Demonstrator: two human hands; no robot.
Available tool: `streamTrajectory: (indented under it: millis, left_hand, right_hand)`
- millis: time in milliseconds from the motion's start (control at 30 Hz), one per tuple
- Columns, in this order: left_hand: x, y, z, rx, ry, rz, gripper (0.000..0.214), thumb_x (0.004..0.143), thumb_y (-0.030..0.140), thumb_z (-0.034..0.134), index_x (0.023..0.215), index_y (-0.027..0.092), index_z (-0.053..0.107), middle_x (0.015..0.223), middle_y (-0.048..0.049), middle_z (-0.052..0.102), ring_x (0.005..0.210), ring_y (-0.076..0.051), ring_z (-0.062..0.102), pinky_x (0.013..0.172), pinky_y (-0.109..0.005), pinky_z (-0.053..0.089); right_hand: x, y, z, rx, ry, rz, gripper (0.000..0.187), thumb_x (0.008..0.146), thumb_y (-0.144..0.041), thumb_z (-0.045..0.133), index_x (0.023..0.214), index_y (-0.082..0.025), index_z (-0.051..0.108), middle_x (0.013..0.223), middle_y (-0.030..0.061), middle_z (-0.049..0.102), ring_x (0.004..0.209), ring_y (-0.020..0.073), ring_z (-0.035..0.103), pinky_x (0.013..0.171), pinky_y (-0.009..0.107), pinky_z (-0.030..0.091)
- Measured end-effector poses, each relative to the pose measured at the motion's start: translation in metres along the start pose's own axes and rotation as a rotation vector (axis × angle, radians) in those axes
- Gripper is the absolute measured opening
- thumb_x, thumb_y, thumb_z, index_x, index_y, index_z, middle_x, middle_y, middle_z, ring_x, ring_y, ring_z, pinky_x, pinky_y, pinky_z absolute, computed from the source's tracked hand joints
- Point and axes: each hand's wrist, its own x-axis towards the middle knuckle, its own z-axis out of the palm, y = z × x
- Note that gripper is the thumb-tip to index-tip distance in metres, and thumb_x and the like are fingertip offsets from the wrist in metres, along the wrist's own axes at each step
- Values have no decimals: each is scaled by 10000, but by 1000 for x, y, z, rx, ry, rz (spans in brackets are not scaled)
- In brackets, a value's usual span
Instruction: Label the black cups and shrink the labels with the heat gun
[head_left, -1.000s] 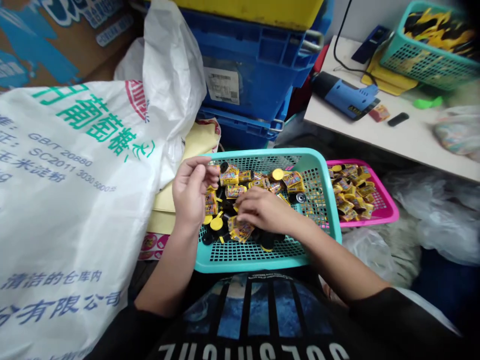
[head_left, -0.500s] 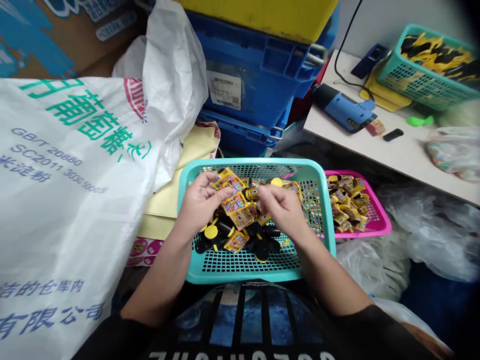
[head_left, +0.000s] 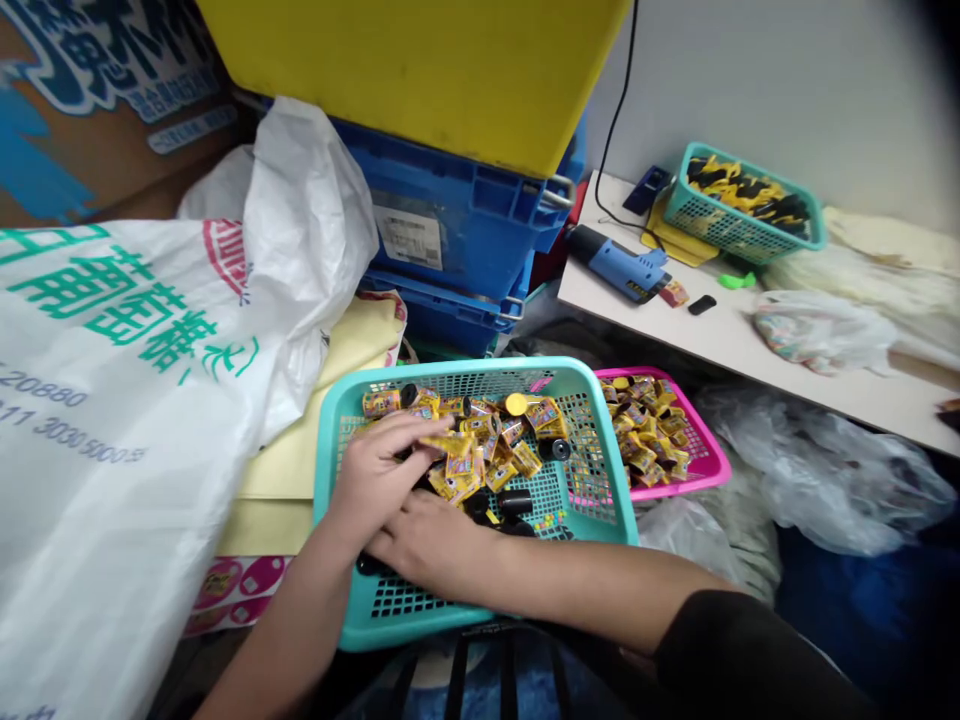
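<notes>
Head view: at lower centre, the teal basket (head_left: 352,622) holds a heap of yellow-wrapped pieces (head_left: 487,455). The left hand (head_left: 371,485) has its fingers (head_left: 416,428) pinched together on a yellow wrapper (head_left: 444,441). The right hand (head_left: 427,545) lies beneath it, and I cannot tell how its fingers stand. The wrapper looks light, crinkly and slippery, so it is best pinched at an edge.

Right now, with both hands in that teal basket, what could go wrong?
1. The right hand reaches across under the left hand, so the two may bump and flick pieces out.
2. The basket seems propped on the person's body rather than on a table, so a shove might tip it.
3. The pink basket sits close beside it, so spilled pieces could mix with its own.
</notes>
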Motion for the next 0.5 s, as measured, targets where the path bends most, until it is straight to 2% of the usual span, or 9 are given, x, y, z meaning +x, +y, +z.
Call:
streamTrajectory:
  millis: [67,100,133,233,267,333,400,467,500]
  left_hand:
    - [-1,-2,0,-95,97,-147,528,707,187,777,1214,284,668,648,40,660,605,-115,622,658,-239,557]
    - [-1,-2,0,-139,135,-193,602,683,203,804,1257,271,635,608,56,644,566,-103,608,615,-212,548]
    - [-1,-2,0,-174,158,-221,574,683,225,809,1233,254,648,605,51,656,557,-102,613,586,-196,543]
    - [0,1,-3,-183,165,-271,219,740,312,767,932,207,758,766,-32,759,632,-146,686,556,-215,567]
    - [0,2,-5,-161,173,-283,166,744,334,762,850,206,767,806,-46,772,651,-166,702,560,-237,583]
    - [0,2,-8,-111,195,-270,142,733,349,774,807,228,777,844,-43,782,721,-202,726,638,-293,619]
    - [0,0,-11,-84,194,-221,137,738,347,776,839,256,785,954,-36,781,895,-235,729,818,-361,615]
    - [0,-4,-12,-74,176,-206,147,759,348,762,883,274,785,1053,-28,763,1035,-247,696,925,-389,576]
    - [0,-6,-12,-73,170,-229,158,762,351,759,900,278,784,1053,-27,764,1036,-247,696,913,-384,582]
  right_hand:
    - [1,-1,-4,4,10,12,300,993,-195,402,1220,-148,593,1211,117,562,1121,257,488,819,335,502]
    - [1,0,-8,9,-5,15,285,991,-199,409,1183,-152,614,1208,113,557,1094,259,495,803,334,505]
    - [0,1,-13,19,-38,12,268,987,-195,419,1144,-157,633,1197,108,556,1060,254,504,792,332,506]
    - [-2,6,-36,118,-185,15,238,964,-187,469,1127,-161,640,1133,105,563,967,222,529,782,318,506]
    - [-2,8,-45,174,-230,27,249,951,-209,500,1156,-148,629,1120,112,560,943,213,538,784,313,507]
    - [-4,13,-60,289,-296,75,325,925,-285,551,1199,-120,614,1124,127,547,884,196,555,770,304,508]
    - [-8,19,-70,404,-325,107,386,895,-353,600,1200,-118,625,1146,126,537,830,173,563,742,284,505]
    - [-14,26,-74,561,-282,67,367,868,-354,653,1159,-129,646,1115,99,551,839,146,564,763,248,494]
    - [-18,31,-75,675,-225,29,358,854,-349,678,1137,-131,647,1069,81,563,837,129,561,772,227,488]
